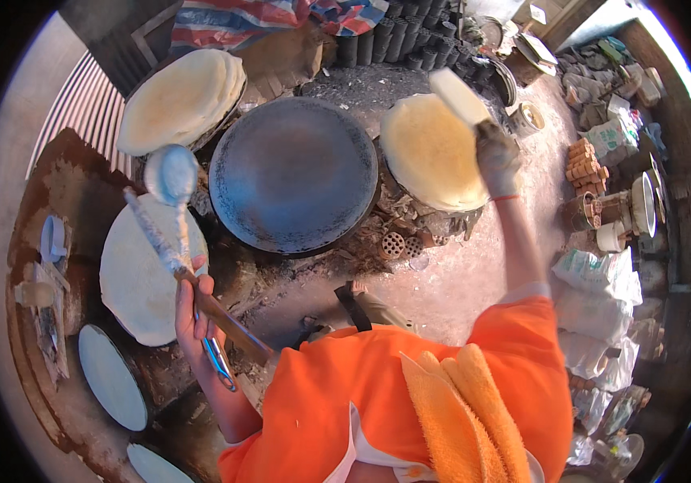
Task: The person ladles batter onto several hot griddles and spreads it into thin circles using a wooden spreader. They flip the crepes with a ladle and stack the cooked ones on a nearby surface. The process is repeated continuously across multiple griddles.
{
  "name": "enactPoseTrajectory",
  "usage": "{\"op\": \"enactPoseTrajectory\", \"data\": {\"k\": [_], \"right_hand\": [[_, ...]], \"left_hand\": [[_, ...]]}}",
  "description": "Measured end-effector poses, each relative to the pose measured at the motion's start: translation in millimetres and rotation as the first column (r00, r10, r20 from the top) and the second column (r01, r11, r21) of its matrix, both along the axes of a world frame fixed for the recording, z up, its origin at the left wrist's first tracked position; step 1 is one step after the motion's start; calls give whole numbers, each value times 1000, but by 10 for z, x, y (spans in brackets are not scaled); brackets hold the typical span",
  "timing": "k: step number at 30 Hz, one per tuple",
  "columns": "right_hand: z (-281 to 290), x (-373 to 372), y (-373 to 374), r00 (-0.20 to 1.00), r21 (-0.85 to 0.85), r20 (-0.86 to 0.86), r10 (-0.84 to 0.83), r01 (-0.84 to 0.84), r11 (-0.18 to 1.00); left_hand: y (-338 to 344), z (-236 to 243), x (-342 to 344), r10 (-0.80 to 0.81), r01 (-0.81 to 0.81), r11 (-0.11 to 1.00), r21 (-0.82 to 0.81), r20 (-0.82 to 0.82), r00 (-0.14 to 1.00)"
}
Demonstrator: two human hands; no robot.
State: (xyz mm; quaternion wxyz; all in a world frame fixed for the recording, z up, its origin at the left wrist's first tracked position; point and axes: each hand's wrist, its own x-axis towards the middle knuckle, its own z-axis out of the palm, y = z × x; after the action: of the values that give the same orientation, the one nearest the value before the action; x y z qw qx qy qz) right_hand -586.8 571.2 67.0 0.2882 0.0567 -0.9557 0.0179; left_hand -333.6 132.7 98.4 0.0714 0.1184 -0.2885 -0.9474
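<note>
My left hand (194, 310) is wrapped round the metal handle of a ladle (171, 175) and a wooden-handled stick (221, 312) smeared with pale batter. The ladle's bowl is raised at the left of a round dark griddle (293, 177), whose surface is bare. My right hand (497, 157), in a pale, dirty work glove, grips a pale flat rectangular tool (458, 97). It is held over the far right edge of a stack of thin round pancakes (430, 157); motion blurs it, so contact cannot be told.
Another stack of pancakes (180, 105) stands at the far left. A pale round sheet (148, 278) lies left of the griddle, with a round pale surface (112, 378) nearer. Coal briquettes (394, 245) sit below the right stack. Bricks (585, 169) and white sacks (595, 290) line the right side.
</note>
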Motion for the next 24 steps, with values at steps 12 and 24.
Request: {"op": "enactPoseTrajectory", "data": {"k": [12, 24], "right_hand": [[-2472, -40, -605, 914, 212, 393, 103, -198, 957], [-987, 2706, -3970, 207, -492, 390, 897, -776, 393]], "left_hand": [[-286, 356, 1096, 307, -323, 946, -38, -228, 924], [-613, -493, 2867, 689, -705, 709, -1, 214, 693]]}}
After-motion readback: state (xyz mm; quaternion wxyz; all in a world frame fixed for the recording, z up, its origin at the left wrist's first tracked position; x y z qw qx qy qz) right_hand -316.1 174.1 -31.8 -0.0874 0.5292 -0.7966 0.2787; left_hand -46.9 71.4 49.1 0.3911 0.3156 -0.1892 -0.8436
